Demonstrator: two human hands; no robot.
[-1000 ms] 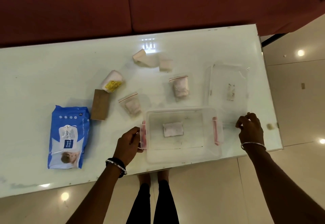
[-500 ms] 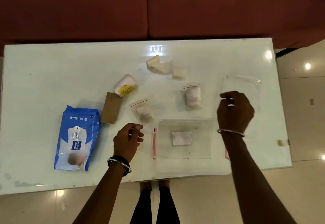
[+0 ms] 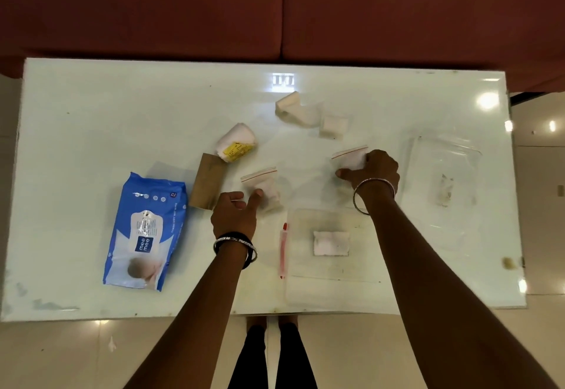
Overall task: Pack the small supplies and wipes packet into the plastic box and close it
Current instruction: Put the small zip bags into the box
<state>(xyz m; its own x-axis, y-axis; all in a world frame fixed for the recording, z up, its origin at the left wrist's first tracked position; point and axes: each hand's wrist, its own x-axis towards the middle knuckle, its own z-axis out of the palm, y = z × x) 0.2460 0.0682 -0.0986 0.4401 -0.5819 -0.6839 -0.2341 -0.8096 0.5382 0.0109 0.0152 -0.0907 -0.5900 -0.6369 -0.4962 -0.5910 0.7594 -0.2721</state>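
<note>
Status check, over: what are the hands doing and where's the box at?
Right hand closing on a zip bag. Left hand touching another zip bag. Plastic box open, lid off, wipes packet unpacked. Nothing blocking.

you look down on white glossy worktop (image 3: 91, 119), rectangular, smudged along near edge. ceiling lights reflect as bright spots on its right side and far middle. dark red sofa (image 3: 275, 6) runs along far edge, seam between two cushions visible. pale glossy tiled floor (image 3: 76, 355) below near edge and to your right, with more light reflections.
</note>
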